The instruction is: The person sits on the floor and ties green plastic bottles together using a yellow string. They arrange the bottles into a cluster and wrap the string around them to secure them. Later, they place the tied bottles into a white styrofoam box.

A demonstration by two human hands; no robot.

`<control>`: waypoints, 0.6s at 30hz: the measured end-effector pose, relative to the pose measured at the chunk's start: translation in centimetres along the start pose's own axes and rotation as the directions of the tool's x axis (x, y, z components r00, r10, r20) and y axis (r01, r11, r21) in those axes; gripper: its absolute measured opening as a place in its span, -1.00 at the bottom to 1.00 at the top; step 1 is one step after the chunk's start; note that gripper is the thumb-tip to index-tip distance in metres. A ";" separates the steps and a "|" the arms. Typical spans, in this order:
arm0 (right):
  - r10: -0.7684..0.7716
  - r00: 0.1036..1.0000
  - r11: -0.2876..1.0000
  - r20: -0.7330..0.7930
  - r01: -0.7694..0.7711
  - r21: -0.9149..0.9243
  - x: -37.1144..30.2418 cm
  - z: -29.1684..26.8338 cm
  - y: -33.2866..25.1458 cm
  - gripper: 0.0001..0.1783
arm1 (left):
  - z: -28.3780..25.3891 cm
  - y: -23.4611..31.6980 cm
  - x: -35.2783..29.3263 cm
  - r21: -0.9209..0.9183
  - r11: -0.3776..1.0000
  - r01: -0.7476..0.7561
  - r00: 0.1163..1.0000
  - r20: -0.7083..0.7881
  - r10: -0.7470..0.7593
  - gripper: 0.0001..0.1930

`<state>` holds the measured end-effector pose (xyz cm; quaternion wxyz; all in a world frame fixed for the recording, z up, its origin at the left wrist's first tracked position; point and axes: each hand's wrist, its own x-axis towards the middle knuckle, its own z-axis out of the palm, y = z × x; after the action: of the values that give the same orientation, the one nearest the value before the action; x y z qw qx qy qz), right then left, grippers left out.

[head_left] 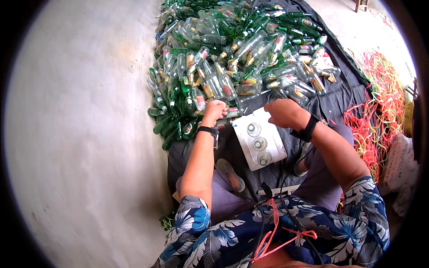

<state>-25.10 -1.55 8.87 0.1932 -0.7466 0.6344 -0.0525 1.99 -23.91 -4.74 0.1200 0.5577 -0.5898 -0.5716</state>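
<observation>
A big heap of clear and green glass bottles (232, 53) lies on a dark cloth (339, 96) in front of me. My left hand (215, 110) is closed over a clear bottle at the heap's near edge. My right hand (284, 112) reaches into the near bottles with fingers curled; what it holds is hidden. Between the hands lies a white sack (275, 145) with three clear bottles (259, 144) standing upright in a row on it, their mouths facing up.
Bare concrete floor (80, 134) spreads to the left. A tangle of red, orange and yellow cords (377, 116) lies at the right beside the cloth. A white sack (402, 169) sits at the far right. Red cord hangs at my chest (272, 232).
</observation>
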 end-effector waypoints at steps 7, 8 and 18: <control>-0.021 1.000 1.000 -0.020 0.021 0.011 -0.1 -0.1 0.1 -0.68 | 0.2 -2.1 5.4 -0.004 0.998 0.061 0.998 0.014 -0.061 -0.86; -0.009 1.000 1.000 0.000 0.009 0.018 -0.1 -0.8 -0.2 -0.68 | 0.2 -2.4 6.2 0.004 0.998 0.064 0.998 0.017 -0.064 -0.86; 0.009 1.000 0.996 -0.002 -0.009 0.090 0.0 -2.6 -0.3 -0.70 | 0.4 -1.7 15.0 0.067 0.997 0.026 0.999 -0.023 -0.024 -0.83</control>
<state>-25.69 -2.07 11.33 0.2261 -0.7342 0.6350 -0.0813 -2.66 -35.15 -13.73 0.1007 0.5751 -0.6003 -0.5466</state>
